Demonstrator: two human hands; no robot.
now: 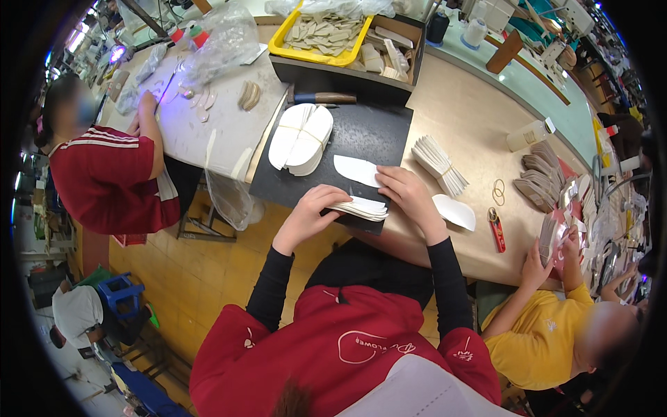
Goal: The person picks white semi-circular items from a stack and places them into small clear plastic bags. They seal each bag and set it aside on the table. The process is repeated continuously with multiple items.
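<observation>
White over black: held the stack (365,208) at its left end in the closed fingers of the left hand (306,217), long axis left to right, at the near edge of the black mat (379,132). Touched the loose piece (356,171), just beyond, at its right end with close-set fingers of the nearer right hand (411,198); could not tell if gripping. Saw a banded bundle (302,135) farther left, then a yellow tray (308,58).

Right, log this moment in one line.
left hand: holds white stack | right hand: fingertips at single white piece | nearby: banded white bundle, black board
</observation>
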